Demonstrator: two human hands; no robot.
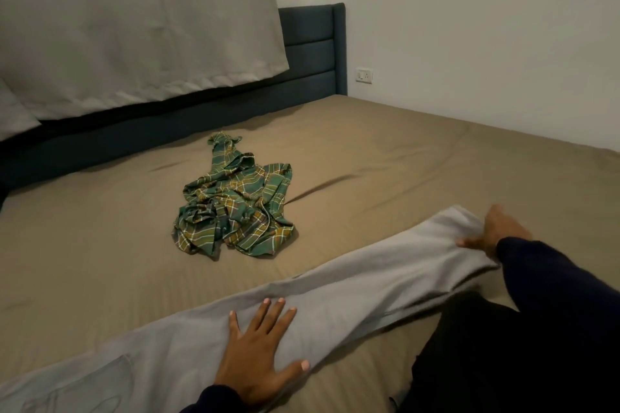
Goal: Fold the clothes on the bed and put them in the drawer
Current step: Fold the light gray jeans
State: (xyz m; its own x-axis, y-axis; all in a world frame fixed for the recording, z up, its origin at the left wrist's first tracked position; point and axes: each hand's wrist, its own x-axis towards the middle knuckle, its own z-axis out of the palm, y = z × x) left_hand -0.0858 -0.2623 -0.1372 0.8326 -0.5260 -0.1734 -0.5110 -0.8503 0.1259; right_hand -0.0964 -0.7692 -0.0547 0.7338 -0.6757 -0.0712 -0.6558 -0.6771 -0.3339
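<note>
A long pale-grey pair of cotton trousers (335, 292) lies stretched along the near edge of the tan-sheeted bed (419, 157). The left hand (265, 352) presses flat on its middle, fingers spread; the right hand (496, 231) seems to pinch the hem end, though blur hides the fingers. The crumpled green plaid flannel shirt (235, 201) waits well apart. If the hem is pulled unevenly, the legs could slip out of line and crease the fold.

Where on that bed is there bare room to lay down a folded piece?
Bare sheet lies between the plaid shirt and the wall, and left of the shirt toward the headboard. The near edge is crowded: grey trousers stretch across it under the left hand and right hand.
</note>
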